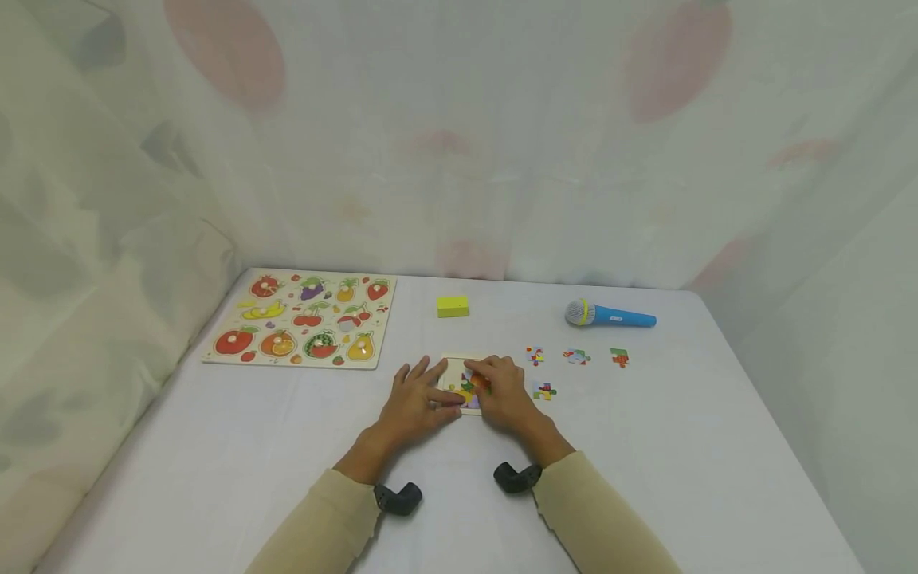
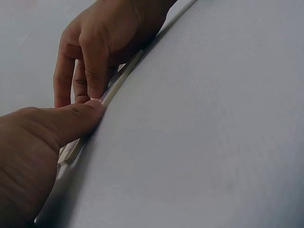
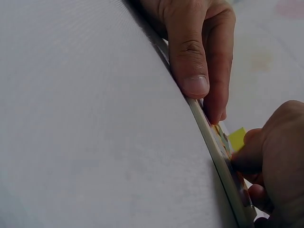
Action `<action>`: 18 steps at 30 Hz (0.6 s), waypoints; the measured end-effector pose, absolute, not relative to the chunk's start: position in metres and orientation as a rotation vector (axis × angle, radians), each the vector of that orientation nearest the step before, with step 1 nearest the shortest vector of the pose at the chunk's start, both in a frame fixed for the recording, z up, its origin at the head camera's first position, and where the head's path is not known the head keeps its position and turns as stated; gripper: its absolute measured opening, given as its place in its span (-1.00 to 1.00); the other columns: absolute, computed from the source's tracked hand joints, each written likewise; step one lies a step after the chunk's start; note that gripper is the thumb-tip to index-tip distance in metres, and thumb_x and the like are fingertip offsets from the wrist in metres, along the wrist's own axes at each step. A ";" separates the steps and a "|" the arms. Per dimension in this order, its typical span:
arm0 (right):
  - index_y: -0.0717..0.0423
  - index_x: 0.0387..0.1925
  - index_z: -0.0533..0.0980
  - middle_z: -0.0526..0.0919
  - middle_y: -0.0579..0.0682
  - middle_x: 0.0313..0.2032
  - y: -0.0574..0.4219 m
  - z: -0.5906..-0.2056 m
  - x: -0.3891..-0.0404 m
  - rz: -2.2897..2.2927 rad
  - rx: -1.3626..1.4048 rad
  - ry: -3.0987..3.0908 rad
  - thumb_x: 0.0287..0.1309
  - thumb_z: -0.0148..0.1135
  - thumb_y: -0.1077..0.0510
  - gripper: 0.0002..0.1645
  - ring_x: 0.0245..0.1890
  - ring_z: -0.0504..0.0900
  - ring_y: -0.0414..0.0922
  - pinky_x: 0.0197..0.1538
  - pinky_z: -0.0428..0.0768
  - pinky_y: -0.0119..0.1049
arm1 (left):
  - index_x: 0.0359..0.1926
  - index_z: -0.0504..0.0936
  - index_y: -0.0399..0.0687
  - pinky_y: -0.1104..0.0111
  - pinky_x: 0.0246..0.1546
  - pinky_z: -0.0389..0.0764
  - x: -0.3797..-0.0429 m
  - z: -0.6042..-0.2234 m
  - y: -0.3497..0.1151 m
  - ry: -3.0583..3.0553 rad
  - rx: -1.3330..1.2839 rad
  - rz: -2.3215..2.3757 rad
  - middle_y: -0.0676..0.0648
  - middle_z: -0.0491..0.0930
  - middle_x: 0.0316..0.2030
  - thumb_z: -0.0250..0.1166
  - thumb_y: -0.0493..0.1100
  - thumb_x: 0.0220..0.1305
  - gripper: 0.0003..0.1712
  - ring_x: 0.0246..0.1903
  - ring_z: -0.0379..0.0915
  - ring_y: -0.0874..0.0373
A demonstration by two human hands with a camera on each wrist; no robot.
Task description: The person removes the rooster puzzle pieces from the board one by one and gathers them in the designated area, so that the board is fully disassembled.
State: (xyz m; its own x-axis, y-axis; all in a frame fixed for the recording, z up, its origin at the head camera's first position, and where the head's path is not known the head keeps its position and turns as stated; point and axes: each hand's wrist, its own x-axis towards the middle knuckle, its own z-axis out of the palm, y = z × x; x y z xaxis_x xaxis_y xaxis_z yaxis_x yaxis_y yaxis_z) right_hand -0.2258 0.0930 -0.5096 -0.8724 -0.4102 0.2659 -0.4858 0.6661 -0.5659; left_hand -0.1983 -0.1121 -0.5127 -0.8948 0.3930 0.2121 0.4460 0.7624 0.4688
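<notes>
A small wooden tray puzzle (image 1: 453, 368) with a pale frame lies on the table, partly filled with colourful jigsaw pieces and largely covered by both hands. My left hand (image 1: 416, 402) rests on its left side with spread fingers; in the right wrist view its thumb (image 3: 195, 85) presses the near rim. Over the right part of the tray, my right hand (image 1: 504, 395) curls its fingers and thumb around a jigsaw piece (image 1: 476, 383) at the picture's surface. That piece is mostly hidden under the fingers. In the left wrist view the right fingers (image 2: 95, 71) point down onto the tray.
Several loose jigsaw pieces (image 1: 577, 356) lie right of the tray. Behind stand a yellow block (image 1: 453, 307) and, to the right, a blue toy microphone (image 1: 620, 317). A fruit peg puzzle board (image 1: 297, 319) lies at the back left. Curtains (image 1: 459, 159) enclose the white table (image 1: 688, 446).
</notes>
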 end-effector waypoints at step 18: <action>0.00 0.12 0.58 0.53 -0.11 -0.18 0.092 -0.509 -0.227 1.008 0.726 -2.712 0.11 0.13 0.39 -0.46 -0.24 0.29 -0.13 -0.15 0.18 -0.15 | -0.16 0.78 0.37 -0.09 0.32 -0.17 -0.199 -0.515 -0.112 -2.849 -0.671 -0.785 -0.12 0.27 0.36 0.39 0.16 0.13 -0.76 0.40 -0.06 -0.17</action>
State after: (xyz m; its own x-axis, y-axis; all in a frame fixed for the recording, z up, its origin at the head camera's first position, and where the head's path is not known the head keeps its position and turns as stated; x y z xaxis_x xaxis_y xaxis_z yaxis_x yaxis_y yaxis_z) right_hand -0.2268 0.0916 -0.5095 -0.8697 -0.3862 0.3072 -0.4931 0.6555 -0.5720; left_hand -0.1990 -0.1120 -0.5155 -0.8961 0.3864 0.2187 0.4438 0.7684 0.4610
